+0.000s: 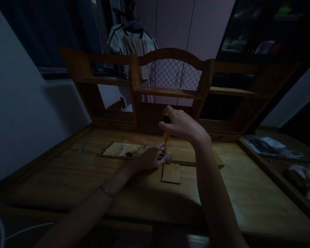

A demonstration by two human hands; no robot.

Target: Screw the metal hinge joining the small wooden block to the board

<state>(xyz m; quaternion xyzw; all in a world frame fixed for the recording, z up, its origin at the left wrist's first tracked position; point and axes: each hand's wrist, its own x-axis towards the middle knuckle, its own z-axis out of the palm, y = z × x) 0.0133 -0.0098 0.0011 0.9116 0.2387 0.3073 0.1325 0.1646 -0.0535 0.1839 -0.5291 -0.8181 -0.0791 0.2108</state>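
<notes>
My right hand (179,122) is wrapped around a screwdriver (166,136) with a yellow and black handle. The screwdriver stands upright, its shaft pointing down at a small metal bracket (169,158) with holes in it. Low against the boards, my left hand (153,155) has its fingers bent around the left end of the bracket, beside the screwdriver tip. Whatever sits exactly under the tip is too small to make out. A small square wooden piece (171,173) lies just in front of the bracket. Behind it is a long wooden board (186,155).
Left of my hand lies a worn wooden board (126,149) with a dark patch. A small metal piece (81,149) rests farther left on the wooden desk (74,182). A wooden shelf unit (170,91) rises at the back. Plastic-wrapped items (271,144) are at the right.
</notes>
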